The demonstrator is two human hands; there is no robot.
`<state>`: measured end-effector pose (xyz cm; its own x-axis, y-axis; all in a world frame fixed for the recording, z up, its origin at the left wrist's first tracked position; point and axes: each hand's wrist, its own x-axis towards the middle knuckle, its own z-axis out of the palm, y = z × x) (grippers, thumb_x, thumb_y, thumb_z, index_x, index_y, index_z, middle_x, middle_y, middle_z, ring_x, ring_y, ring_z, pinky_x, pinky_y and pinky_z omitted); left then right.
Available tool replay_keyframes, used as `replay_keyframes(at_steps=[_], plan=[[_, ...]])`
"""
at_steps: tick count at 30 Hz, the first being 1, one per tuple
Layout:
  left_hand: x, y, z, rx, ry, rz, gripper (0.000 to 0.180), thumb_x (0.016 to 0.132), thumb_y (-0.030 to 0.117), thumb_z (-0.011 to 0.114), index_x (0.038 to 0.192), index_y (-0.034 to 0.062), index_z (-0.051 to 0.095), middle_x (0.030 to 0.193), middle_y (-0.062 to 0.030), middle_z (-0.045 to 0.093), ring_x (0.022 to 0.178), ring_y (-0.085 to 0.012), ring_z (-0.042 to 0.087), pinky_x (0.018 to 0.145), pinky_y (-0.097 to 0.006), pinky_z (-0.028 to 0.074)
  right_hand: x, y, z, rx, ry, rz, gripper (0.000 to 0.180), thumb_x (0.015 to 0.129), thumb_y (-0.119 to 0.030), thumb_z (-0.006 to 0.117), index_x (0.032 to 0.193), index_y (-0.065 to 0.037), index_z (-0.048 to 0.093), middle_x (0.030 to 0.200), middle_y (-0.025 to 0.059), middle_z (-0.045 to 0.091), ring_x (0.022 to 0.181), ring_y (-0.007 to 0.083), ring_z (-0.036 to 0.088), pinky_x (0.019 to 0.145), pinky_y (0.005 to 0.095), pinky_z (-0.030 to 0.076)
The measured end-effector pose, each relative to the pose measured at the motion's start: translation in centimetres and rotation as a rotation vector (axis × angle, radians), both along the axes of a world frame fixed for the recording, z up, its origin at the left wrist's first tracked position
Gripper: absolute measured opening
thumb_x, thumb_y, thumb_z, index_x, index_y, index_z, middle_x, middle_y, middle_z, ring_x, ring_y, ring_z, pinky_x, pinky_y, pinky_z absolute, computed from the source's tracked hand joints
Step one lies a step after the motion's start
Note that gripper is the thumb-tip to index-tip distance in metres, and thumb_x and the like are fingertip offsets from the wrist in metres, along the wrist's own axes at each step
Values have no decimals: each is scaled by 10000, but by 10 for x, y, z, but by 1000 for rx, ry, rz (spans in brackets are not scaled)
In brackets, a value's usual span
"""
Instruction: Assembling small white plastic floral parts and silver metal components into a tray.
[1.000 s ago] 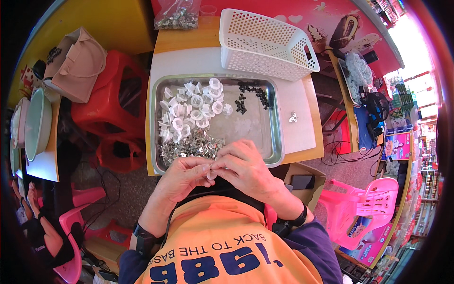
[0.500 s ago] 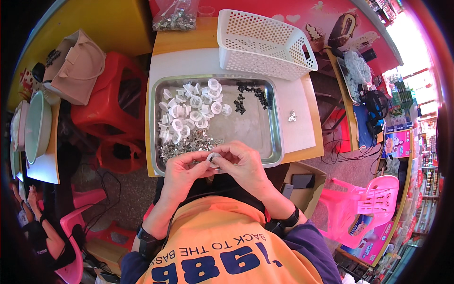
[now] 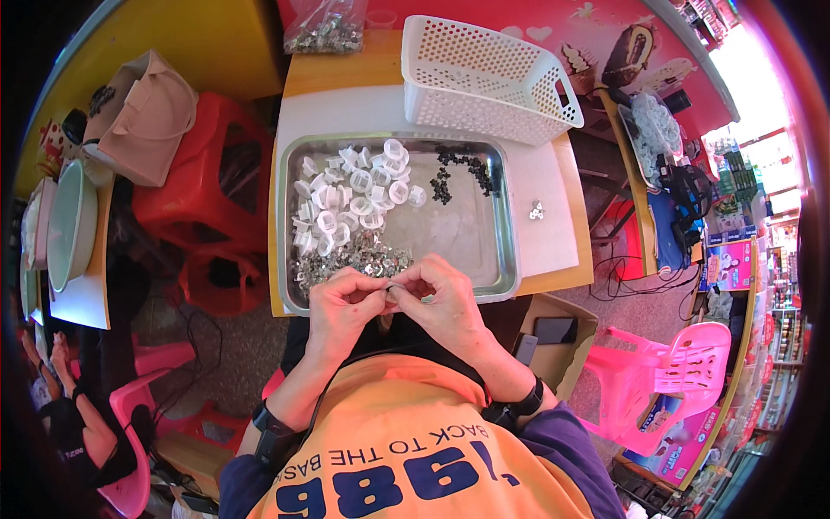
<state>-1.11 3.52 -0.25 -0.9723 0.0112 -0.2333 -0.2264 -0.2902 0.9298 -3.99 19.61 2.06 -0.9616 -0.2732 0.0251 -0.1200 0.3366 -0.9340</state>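
Observation:
My left hand (image 3: 341, 307) and my right hand (image 3: 441, 303) meet at the near rim of a steel tray (image 3: 506, 233). Together their fingertips pinch a small part (image 3: 391, 289), too small to make out. Just beyond my left hand lies a heap of small metal pieces (image 3: 354, 257). Farther in the tray are several clear plastic caps (image 3: 350, 195) and a scatter of small black parts (image 3: 458, 170).
A white perforated basket (image 3: 484, 78) stands behind the tray on the white-topped table (image 3: 553, 199). A few small metal bits (image 3: 537, 208) lie right of the tray. A bag of metal parts (image 3: 324, 26) sits at the back. Red stools (image 3: 207, 173) stand left, a pink chair (image 3: 666, 381) right.
Both hands have stayed together at the tray's near rim, with the fingers shifting slightly around the small part.

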Motion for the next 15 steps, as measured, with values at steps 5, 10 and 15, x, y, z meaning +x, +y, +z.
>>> replay_keyframes(at_steps=[5, 10, 15], plan=[[-4, 1, 2, 106, -61, 14, 106, 831, -69, 589, 916, -72, 652, 946, -72, 558, 807, -189, 664, 744, -310, 596, -4, 0, -4, -35, -14, -14, 96, 759, -45, 699, 847, -26, 668, 746, 70, 545, 632, 154, 574, 586, 274, 472], [-4, -4, 7, 3, -19, -50, 90, 837, -49, 608, 914, -76, 647, 925, -62, 548, 842, -188, 661, 755, -304, 592, -6, 1, 6, -21, -94, 7, 108, 761, -56, 704, 865, -32, 690, 748, 68, 550, 636, 146, 572, 596, 267, 470], [0, -4, 8, -52, 27, -61, 98, 837, -68, 599, 923, -85, 643, 942, -69, 536, 875, -199, 656, 766, -297, 589, -3, 0, 3, -30, -94, 17, 107, 770, -58, 702, 870, -24, 689, 762, 65, 558, 654, 133, 585, 607, 256, 472]])
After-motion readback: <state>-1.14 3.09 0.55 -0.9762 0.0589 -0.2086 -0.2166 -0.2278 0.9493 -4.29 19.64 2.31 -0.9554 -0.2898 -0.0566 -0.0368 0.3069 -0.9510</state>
